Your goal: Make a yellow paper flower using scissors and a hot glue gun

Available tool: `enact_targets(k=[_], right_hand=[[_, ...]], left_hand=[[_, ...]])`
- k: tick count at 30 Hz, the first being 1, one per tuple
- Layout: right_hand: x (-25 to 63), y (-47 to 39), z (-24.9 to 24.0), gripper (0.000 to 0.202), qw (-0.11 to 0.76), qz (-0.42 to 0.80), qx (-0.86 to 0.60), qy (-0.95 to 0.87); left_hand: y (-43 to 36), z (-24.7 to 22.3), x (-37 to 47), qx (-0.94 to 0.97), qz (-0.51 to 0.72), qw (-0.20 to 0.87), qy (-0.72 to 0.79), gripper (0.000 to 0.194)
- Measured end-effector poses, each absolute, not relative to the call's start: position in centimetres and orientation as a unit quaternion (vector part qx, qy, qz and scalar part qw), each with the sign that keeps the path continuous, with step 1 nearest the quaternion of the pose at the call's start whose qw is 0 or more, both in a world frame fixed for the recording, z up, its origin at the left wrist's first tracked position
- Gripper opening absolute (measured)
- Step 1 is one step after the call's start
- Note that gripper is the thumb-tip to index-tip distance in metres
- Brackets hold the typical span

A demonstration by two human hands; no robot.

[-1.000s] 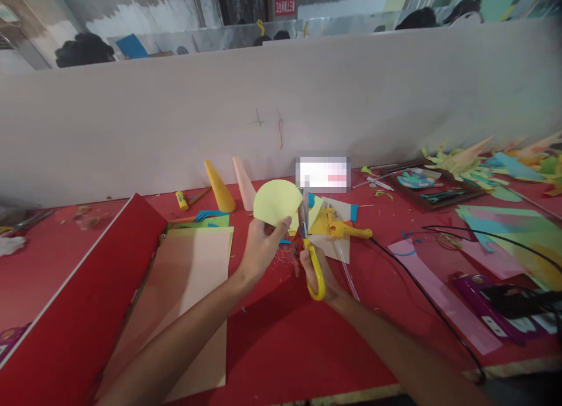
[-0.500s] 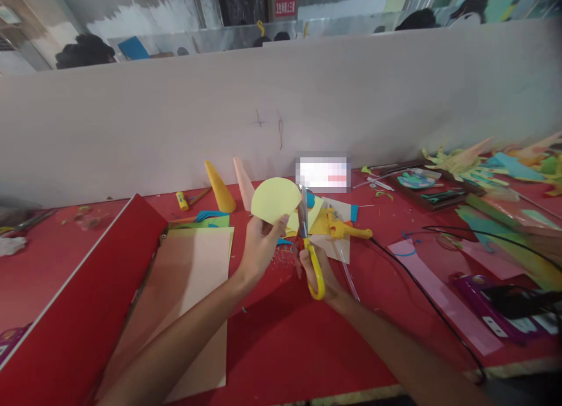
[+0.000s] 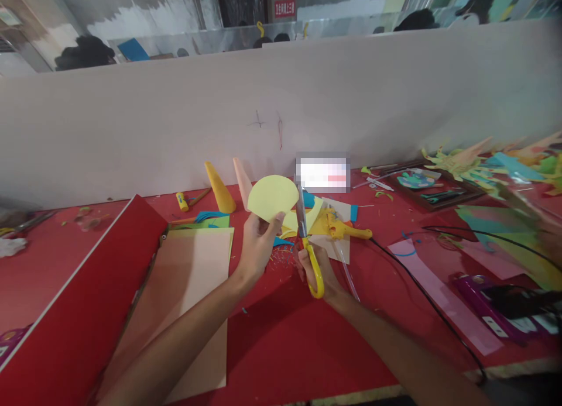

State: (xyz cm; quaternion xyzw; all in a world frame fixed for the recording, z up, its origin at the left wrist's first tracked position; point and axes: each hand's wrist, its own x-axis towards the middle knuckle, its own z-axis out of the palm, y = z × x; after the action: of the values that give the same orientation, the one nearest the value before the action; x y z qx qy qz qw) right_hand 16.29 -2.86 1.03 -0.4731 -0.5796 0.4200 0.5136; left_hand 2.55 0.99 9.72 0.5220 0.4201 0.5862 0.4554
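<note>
Between thumb and fingers, my left hand holds a pale yellow rounded paper piece by its lower edge. My right hand grips yellow-handled scissors, their blades pointing up beside the paper's right edge. Behind the paper stand a yellow paper cone and a pink paper cone. Yellow paper scraps and a yellow glue gun lie just beyond my right hand.
Peach paper sheets lie at the left beside a red board. A black cable, a pink strip and a purple device are at the right. Behind them is a dark tray. A grey partition runs along the back.
The yellow paper in my left hand has shifted slightly left, away from the scissors. At the far right, a blurred arm shape has appeared over the coloured sheets.
</note>
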Motion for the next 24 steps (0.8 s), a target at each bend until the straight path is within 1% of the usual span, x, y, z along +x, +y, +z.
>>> enact_targets(k=[8,12,17,22,24], right_hand=[[16.1,-2.9,1.2,0.069,0.515,0.443,-0.464,-0.568],[15.8,-2.9,1.0,0.07,0.523,0.463,-0.465,-0.543],[15.6,-2.8,1.2,0.07,0.514,0.495,-0.466,-0.523],[15.7,-2.9,1.0,0.065,0.514,0.497,-0.462,-0.525],[15.7,-2.9,1.0,0.066,0.512,0.497,-0.462,-0.527]], left_hand=[[1.2,9.5,2.3,0.521,0.593,0.446,0.423,0.035],[1.2,9.8,2.0,0.521,0.629,0.417,0.398,0.031],[1.1,10.7,1.6,0.523,0.666,0.388,0.363,0.03],[1.0,11.0,1.5,0.531,0.666,0.374,0.368,0.033],[1.1,10.9,1.5,0.527,0.66,0.378,0.379,0.032]])
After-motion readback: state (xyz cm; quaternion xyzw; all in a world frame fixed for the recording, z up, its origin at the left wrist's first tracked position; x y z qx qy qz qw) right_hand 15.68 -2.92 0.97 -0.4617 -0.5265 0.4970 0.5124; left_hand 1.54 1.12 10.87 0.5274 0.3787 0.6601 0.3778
